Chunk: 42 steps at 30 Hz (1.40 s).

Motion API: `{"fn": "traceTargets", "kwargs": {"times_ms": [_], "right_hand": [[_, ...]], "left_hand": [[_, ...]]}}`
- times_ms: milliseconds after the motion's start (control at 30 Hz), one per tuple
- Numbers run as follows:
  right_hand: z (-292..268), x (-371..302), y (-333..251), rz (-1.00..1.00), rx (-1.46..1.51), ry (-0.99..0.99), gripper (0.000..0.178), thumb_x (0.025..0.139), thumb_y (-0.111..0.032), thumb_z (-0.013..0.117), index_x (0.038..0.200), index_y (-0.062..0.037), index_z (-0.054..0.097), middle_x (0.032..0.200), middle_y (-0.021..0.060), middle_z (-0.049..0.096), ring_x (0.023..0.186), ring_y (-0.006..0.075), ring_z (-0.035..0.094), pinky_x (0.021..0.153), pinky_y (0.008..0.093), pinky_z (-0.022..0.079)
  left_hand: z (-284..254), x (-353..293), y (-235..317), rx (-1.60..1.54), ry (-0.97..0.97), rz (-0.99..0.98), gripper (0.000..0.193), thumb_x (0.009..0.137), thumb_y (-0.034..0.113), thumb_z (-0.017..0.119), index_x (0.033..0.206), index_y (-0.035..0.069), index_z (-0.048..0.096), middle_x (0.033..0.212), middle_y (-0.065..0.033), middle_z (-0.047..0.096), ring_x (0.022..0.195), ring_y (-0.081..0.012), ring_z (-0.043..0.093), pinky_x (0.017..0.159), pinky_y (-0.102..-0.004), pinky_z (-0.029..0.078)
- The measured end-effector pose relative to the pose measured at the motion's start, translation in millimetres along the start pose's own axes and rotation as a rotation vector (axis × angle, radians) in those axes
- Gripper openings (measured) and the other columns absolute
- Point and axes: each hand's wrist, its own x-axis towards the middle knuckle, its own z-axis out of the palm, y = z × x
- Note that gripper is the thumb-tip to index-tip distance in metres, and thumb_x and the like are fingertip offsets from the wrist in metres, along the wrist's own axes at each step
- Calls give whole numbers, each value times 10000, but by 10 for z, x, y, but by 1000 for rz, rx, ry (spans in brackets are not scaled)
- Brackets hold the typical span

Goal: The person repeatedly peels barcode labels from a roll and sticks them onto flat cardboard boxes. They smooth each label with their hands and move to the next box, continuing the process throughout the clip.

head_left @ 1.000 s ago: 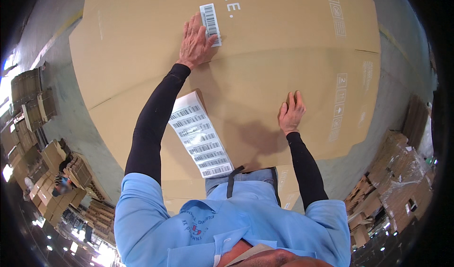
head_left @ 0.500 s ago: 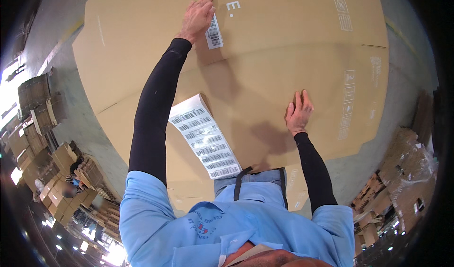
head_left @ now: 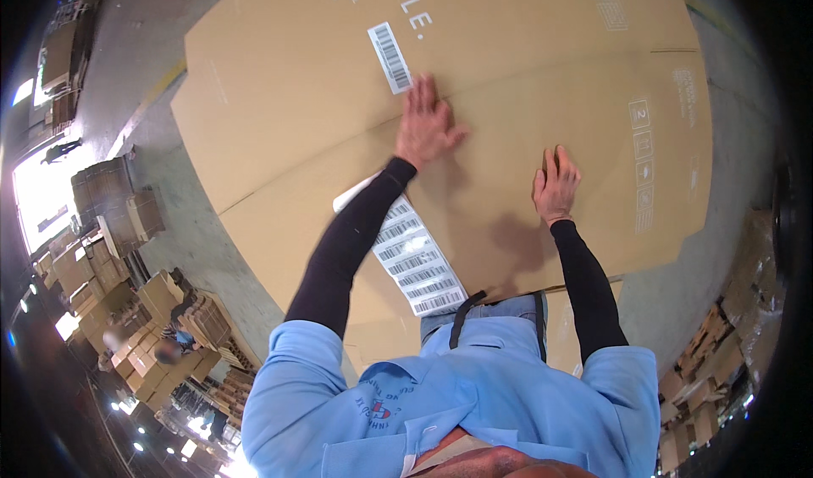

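- Sheet (head_left: 354, 191), lower centre: several labels (head_left: 430, 276) left on it.
- Right hand (head_left: 556, 187), right of centre: empty, fingers slightly parted, on the cardboard (head_left: 542, 97).
- Left hand (head_left: 426, 129), upper centre: empty, fingers parted, by the barcode's (head_left: 389, 58) lower end.
- Barcode, upper centre: already on the cardboard, seemingly flat.

Looks like a warehouse or packing hall. Shows as one by a large printed cardboard panel (head_left: 288, 122), with a sheet of barcode labels (head_left: 421, 262) lying on it. Has grey floor (head_left: 190, 232) and a painted yellow line (head_left: 172, 75) left of the panel; farther left, stacked cartons (head_left: 114, 198) and a bright opening (head_left: 42, 194). Holds piled cardboard (head_left: 749, 270) right of the panel. Lit by small lamps (head_left: 138, 447) far below-left of it.
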Motion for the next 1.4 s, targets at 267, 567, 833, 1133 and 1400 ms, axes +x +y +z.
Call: {"fn": "traceTargets", "kwargs": {"times_ms": [267,567,833,1133,1400], "right_hand": [[-2,-45,17,41,-1,-36,509,928,-239,617,1403,-86,517,1498,128,410,1285,323,440,1081,485,334],[-130,12,-198,119,-11,-99,519,914,-249,608,1394,-80,509,1465,179,448,1354,351,413,1124,504,313],[-503,-957,-718,51,218,-411,626,905,-374,636,1417,-35,515,1549,221,372,1481,374,273,1214,516,217],[-1102,-2282,-631,104,483,-544,660,888,-322,685,1436,-22,469,1551,219,362,1474,377,290,1200,505,265],[-1055,-1868,-516,355,1056,-501,789,891,-411,723,1466,35,419,1489,272,456,1414,392,406,1166,453,337]], "left_hand": [[-183,-1925,933,-332,355,-472,644,854,422,776,1206,-61,537,1627,-310,129,1517,-453,131,1234,-530,112],[106,-3229,421,-718,431,-1173,667,763,304,879,1158,-70,493,1115,-213,587,1040,-290,579,915,-435,468],[158,-2712,505,-145,217,-971,1094,639,462,906,1445,-37,361,1370,-333,473,1294,-449,472,1060,-524,422],[-98,-2633,641,-265,260,-934,892,642,384,899,1335,-13,502,1289,-254,601,1240,-406,549,1035,-493,444],[-670,-2716,1121,-1160,477,-782,431,862,48,763,1235,-38,564,1112,-139,720,976,-205,694,858,-327,548]]}}
